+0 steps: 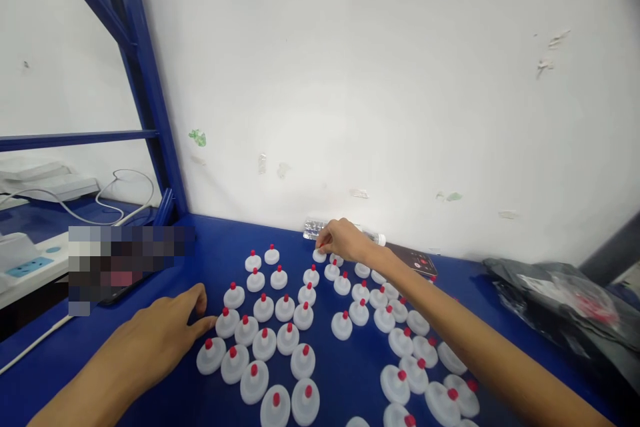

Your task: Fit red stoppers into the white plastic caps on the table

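Many white round caps with red tips stand upright on the blue table (330, 373). At the far end of them, my right hand (344, 240) has its thumb and forefinger closed at the red tip of one white cap (319, 256). That cap appears to rest on the table. Over on the left, my left hand (157, 330) hovers low with thumb and forefinger apart and nothing between them. Its lower fingertip comes up beside another white cap (227, 323); whether they touch I cannot tell. My right forearm hides part of the right-hand group of caps.
Behind my right hand lies a clear bottle (313, 229) against the white wall (350, 113), with a phone (415, 260) beside it. Dark plastic bags (560, 300) sit at right. A blue metal frame (150, 80), a power strip (30, 267) and a white cable (43, 340) are at left.
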Demonstrator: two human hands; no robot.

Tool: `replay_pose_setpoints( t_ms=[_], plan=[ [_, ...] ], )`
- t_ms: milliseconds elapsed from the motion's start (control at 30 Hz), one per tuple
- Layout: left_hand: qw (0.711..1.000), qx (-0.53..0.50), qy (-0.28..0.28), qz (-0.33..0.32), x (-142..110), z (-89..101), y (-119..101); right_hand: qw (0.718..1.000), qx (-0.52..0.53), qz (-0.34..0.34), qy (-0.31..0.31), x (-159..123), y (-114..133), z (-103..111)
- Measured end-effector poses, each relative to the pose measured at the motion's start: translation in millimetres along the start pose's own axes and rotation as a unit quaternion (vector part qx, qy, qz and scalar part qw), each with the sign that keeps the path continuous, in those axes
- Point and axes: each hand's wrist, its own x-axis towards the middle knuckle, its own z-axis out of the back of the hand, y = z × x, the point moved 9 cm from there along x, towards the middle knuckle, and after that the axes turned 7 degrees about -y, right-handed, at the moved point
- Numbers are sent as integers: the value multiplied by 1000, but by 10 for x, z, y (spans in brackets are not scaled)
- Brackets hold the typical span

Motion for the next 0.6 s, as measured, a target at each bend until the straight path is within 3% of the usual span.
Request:
replay_pose_setpoints(
  t_ms=[167,300,367,600],
  plan=[
    [1000,14,16,12,-79,56,-88,998,4,30,-61,-137,140,313],
    [1000,15,10,19,-161,124,-139,984,11,35,-173,-578,104,709],
    [1000,12,5,21,-181,145,-153,975,-2,19,-220,-908,-49,845],
    [1000,10,-12,12,-135,118,-130,903,-139,-52,-404,-2075,-721,1199]
  ],
)
